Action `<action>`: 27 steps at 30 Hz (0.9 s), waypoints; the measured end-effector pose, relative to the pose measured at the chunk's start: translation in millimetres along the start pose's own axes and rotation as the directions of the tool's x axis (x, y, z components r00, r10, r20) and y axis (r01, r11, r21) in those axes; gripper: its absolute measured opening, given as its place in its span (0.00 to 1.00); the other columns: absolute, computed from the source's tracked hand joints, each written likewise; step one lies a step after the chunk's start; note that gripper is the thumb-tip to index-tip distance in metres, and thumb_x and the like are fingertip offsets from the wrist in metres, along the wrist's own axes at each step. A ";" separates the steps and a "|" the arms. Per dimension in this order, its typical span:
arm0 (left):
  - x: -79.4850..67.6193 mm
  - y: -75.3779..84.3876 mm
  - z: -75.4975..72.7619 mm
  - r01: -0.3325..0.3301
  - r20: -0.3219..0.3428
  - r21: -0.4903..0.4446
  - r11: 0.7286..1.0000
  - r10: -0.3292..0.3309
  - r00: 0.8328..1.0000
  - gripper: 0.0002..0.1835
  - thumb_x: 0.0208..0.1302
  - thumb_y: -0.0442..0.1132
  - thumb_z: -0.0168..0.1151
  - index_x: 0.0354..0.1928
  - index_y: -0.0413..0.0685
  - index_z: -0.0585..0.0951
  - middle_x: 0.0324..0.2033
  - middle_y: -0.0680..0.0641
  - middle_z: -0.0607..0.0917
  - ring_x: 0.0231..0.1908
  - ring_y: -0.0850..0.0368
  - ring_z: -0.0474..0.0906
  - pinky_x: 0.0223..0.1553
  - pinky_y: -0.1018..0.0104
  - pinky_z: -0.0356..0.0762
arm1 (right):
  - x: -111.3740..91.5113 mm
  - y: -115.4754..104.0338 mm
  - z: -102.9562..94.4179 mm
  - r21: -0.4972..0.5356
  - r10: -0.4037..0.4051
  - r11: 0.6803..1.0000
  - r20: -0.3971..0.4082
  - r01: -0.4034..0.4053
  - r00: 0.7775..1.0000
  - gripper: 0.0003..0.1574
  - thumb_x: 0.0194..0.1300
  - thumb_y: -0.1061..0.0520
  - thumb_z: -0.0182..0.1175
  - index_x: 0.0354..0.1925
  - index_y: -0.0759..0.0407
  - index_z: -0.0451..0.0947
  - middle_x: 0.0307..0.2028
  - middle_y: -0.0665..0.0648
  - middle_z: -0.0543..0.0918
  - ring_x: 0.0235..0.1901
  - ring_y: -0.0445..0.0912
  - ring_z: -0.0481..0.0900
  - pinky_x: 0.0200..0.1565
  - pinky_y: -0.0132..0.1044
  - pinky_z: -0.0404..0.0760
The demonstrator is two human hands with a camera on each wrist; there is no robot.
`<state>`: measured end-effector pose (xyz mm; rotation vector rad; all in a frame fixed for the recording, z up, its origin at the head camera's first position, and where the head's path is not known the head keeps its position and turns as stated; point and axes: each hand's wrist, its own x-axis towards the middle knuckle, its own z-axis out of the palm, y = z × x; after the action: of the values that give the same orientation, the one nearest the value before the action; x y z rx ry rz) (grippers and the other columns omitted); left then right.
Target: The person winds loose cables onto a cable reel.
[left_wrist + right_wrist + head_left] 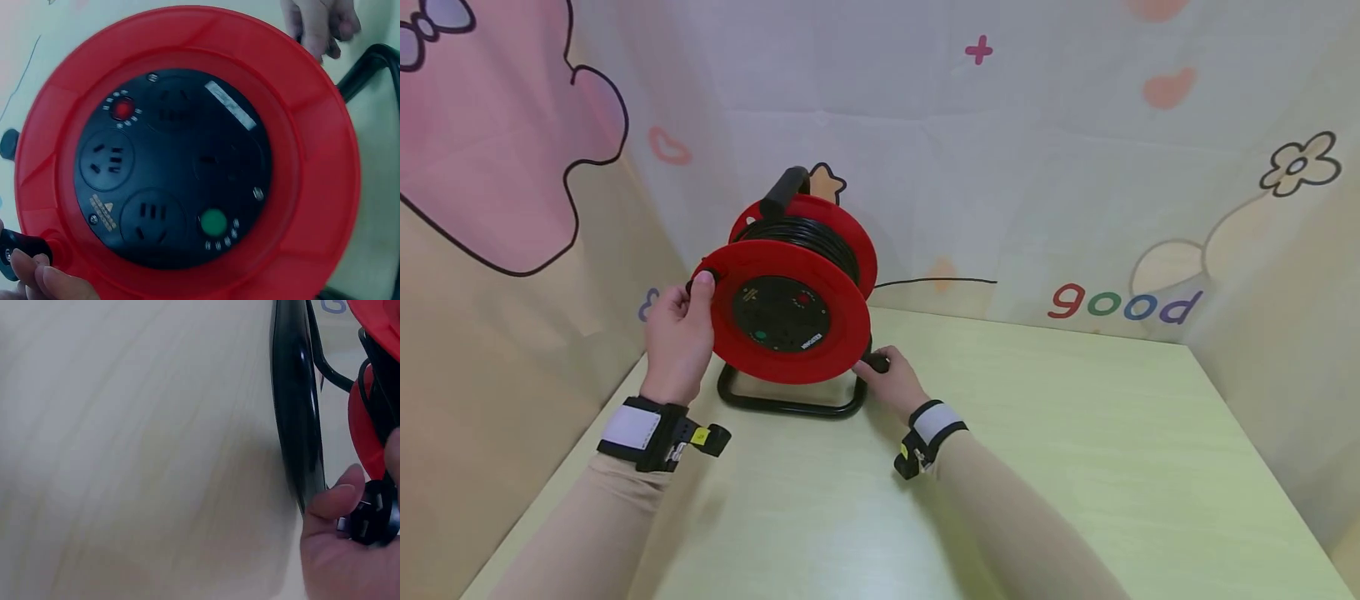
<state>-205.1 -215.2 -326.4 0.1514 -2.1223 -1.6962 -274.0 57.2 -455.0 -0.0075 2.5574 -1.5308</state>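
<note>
A red cable reel (846,321) with a black socket panel (175,181) stands on a black tubular frame (790,407). Black cable (816,233) is wound between its two red discs. My left hand (679,346) pinches the black crank knob (28,247) at the left edge of the front disc. Low at the reel's right side, my right hand (897,387) grips the black plug (375,515) of the cable; its metal prongs show in the right wrist view. The fingers partly hide the plug.
The reel stands on a pale wooden table (1060,467), close to the printed cloth backdrop (1037,167). A black carrying handle (784,192) tops the reel. Cloth also hangs along the left and right sides of the table.
</note>
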 end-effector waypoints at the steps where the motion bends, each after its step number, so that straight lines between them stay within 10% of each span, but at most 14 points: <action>1: 0.2 2.4 1.9 -0.012 0.001 -0.001 1.000 0.012 1.000 0.31 0.67 0.65 0.47 0.50 0.42 0.73 0.48 0.44 0.82 0.40 0.46 0.73 0.26 0.66 0.73 | 0.7 -0.9 2.3 -0.006 -0.006 1.000 0.013 0.006 1.000 0.33 0.65 0.42 0.62 0.58 0.58 0.65 0.50 0.58 0.75 0.45 0.50 0.74 0.47 0.43 0.76; 9: 0.7 16.2 12.0 -0.075 0.019 0.005 0.997 0.075 0.997 0.26 0.68 0.63 0.48 0.42 0.45 0.72 0.33 0.38 0.76 0.35 0.51 0.69 0.27 0.64 0.68 | 4.7 -4.1 10.3 -0.080 -0.096 0.992 0.032 0.099 0.995 0.26 0.64 0.46 0.64 0.52 0.58 0.68 0.42 0.55 0.77 0.40 0.50 0.75 0.40 0.40 0.77; 16: -0.3 21.1 20.9 -0.107 0.027 0.029 0.994 0.107 0.994 0.26 0.67 0.64 0.49 0.39 0.45 0.72 0.26 0.41 0.70 0.30 0.51 0.68 0.23 0.63 0.64 | 14.5 2.7 21.4 -0.269 -0.275 0.924 0.027 0.272 0.961 0.20 0.59 0.46 0.69 0.48 0.50 0.78 0.34 0.52 0.74 0.42 0.49 0.65 0.36 0.40 0.69; 23: 0.7 24.0 23.9 -0.140 0.055 0.031 0.990 0.138 0.989 0.23 0.69 0.61 0.50 0.38 0.46 0.71 0.24 0.42 0.70 0.27 0.52 0.68 0.21 0.63 0.65 | 18.2 6.4 21.3 -0.351 -0.266 0.888 0.133 0.296 0.955 0.20 0.60 0.51 0.68 0.50 0.52 0.76 0.28 0.52 0.76 0.35 0.49 0.70 0.33 0.39 0.68; 27: 1.8 23.9 22.4 -0.135 0.056 0.042 0.990 0.132 0.990 0.24 0.69 0.63 0.49 0.38 0.46 0.71 0.25 0.42 0.70 0.28 0.52 0.68 0.22 0.63 0.65 | 19.8 6.6 19.1 -0.304 -0.128 0.940 0.112 0.156 0.985 0.28 0.63 0.50 0.65 0.55 0.57 0.64 0.32 0.55 0.74 0.33 0.49 0.70 0.34 0.39 0.68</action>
<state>-211.3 -189.5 -307.0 -0.0226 -2.1586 -1.5926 -290.3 41.9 -472.3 -0.2994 2.7460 -1.1196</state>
